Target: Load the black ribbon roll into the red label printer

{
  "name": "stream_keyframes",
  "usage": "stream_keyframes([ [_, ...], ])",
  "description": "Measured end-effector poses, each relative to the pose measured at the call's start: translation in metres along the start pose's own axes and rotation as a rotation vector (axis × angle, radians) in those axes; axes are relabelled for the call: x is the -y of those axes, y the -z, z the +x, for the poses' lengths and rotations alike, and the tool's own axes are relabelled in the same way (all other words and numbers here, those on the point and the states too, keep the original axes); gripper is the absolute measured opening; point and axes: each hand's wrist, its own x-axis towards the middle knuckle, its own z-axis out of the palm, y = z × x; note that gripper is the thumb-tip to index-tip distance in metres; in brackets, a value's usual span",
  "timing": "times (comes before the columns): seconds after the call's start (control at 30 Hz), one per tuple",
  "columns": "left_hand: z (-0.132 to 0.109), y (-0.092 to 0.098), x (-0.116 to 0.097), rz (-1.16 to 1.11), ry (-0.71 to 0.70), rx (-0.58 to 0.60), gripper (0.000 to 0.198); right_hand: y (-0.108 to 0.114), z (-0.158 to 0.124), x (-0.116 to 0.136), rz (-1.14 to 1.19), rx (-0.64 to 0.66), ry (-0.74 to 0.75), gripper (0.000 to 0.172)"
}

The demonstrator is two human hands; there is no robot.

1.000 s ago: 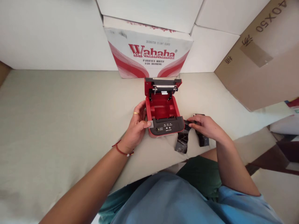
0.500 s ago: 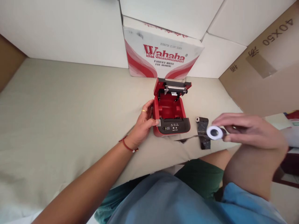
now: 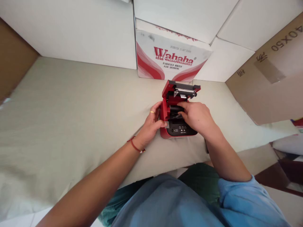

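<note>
The middle of the frame is filled by a work surface point(image 3: 99, 104) covered in pale, greenish-beige cloth, softly creased toward the lower left. Its far edge is lined by white boxes point(image 3: 82, 34); the upper left corner is closed off by a brown panel point(image 3: 14, 56), and the right side by a large brown carton point(image 3: 267, 75). Pale floor tiles point(image 3: 32, 219) are seen at the lower left.

At the upper centre, "Wahaha" is printed in red on a white carton point(image 3: 174, 58), with "PURIFIED WATER FOR DRINKING" set in dark letters beneath; a stamped code above is too faint to be read. "40X50" and some Chinese characters are printed aslant on the brown carton, where a strip of tape point(image 3: 270, 71) is stuck. The small white marks on the black panel point(image 3: 181, 129) cannot be made out.

That panel belongs to a red printer point(image 3: 178, 136), placed just right of centre, its lid point(image 3: 182, 85) raised. Its left side is gripped by the left hand point(image 3: 151, 124), thumb on the front corner. Inside, a black roll point(image 3: 176, 109) is pinched between the right hand's point(image 3: 200, 118) thumb and fingers.
</note>
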Motion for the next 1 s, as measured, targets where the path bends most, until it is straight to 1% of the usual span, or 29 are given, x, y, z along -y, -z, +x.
stream_keyframes([
  [0.13, -0.002, -0.001, -0.004, 0.009, 0.015, 0.014, 0.098, -0.003, 0.011, 0.003, -0.016, 0.003, 0.005, 0.041],
  [0.3, -0.001, 0.002, -0.001, 0.019, 0.003, 0.032, 0.097, -0.010, 0.022, 0.001, -0.016, -0.054, -0.009, 0.034],
  [0.37, 0.000, 0.003, 0.001, 0.020, 0.003, 0.027, 0.098, -0.015, 0.022, -0.005, 0.054, -0.094, 0.024, 0.031],
  [0.43, 0.000, 0.004, 0.003, 0.027, -0.004, 0.025, 0.098, -0.021, 0.018, -0.014, 0.222, -0.171, 0.116, 0.025],
  [0.5, 0.000, 0.006, 0.005, 0.039, -0.021, 0.036, 0.097, -0.027, 0.008, -0.024, 0.449, -0.279, 0.277, 0.023],
  [0.57, -0.001, 0.007, 0.005, 0.048, -0.037, 0.047, 0.095, -0.031, -0.007, -0.033, 0.622, -0.370, 0.479, 0.023],
  [0.63, -0.002, 0.009, 0.005, 0.060, -0.050, 0.051, 0.093, -0.035, -0.027, -0.040, 0.670, -0.403, 0.655, 0.022],
  [0.7, -0.003, 0.010, 0.005, 0.078, -0.062, 0.052, 0.092, -0.042, -0.047, -0.044, 0.631, -0.407, 0.744, 0.022],
  [0.77, -0.004, 0.011, 0.007, 0.100, -0.079, 0.055, 0.090, -0.053, -0.066, -0.046, 0.565, -0.436, 0.736, 0.026],
  [0.87, -0.010, 0.011, 0.009, 0.185, -0.135, 0.031, 0.083, -0.074, -0.086, -0.045, 0.485, -0.497, 0.660, 0.039],
  [0.93, -0.016, 0.010, 0.007, 0.333, -0.205, -0.002, 0.080, -0.087, -0.093, -0.043, 0.479, -0.524, 0.628, 0.047],
  [1.0, -0.024, 0.007, 0.001, 0.531, -0.307, -0.036, 0.083, -0.096, -0.095, -0.041, 0.497, -0.553, 0.620, 0.051],
])
